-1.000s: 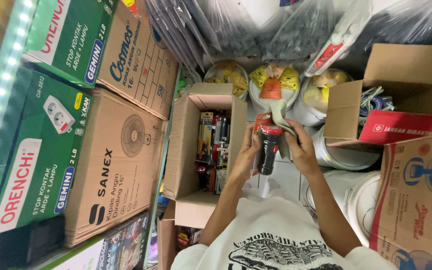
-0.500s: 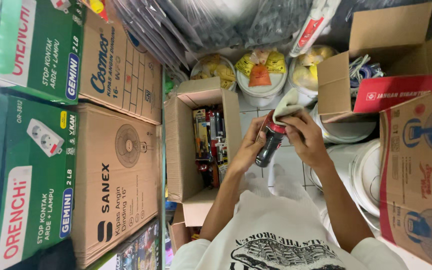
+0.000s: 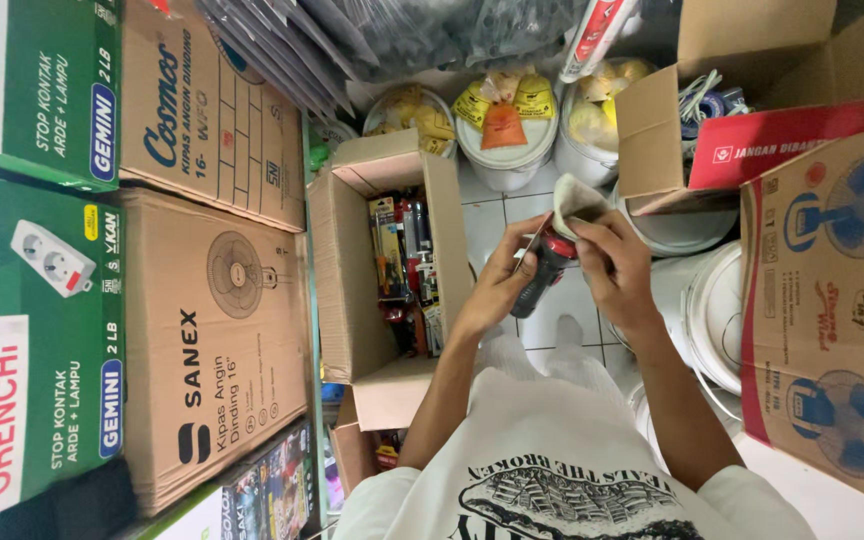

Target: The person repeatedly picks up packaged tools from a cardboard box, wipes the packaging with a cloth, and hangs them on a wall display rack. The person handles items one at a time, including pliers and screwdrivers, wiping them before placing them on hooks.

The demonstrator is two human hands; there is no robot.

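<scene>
At frame centre, the left hand (image 3: pixel 497 290) is gripping a dark red-banded tool (image 3: pixel 542 272) while the right hand (image 3: pixel 612 250), clutching a pale cloth (image 3: pixel 574 195), is wiping its top, apparently mid-clean.

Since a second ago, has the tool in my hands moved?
Yes. The tool stood parallel to the open box; now its top, under the cloth, tilts away from it.
</scene>
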